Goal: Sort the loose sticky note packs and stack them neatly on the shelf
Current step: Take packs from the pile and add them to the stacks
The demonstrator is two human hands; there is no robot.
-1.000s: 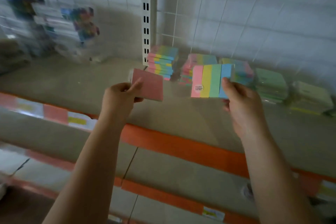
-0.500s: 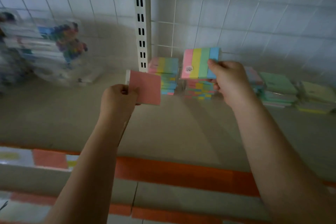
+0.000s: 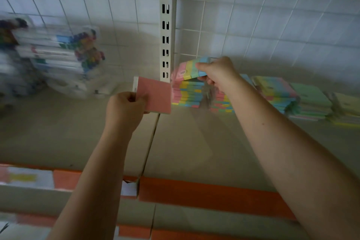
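our right hand (image 3: 220, 73) pinches a striped pack (image 3: 190, 70) just above the striped stack (image 3: 188, 93) beside the slotted upright (image 3: 166, 31); our left hand (image 3: 124, 108) grips a pink pack (image 3: 155, 96) in front of that upright, above the shelf (image 3: 78, 132).

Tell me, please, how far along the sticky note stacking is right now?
Done: several sorted stacks line the shelf by the wall. In hand: the right hand lowers a striped pack over the leftmost striped stack. Left: the pink pack in the left hand needs placing.
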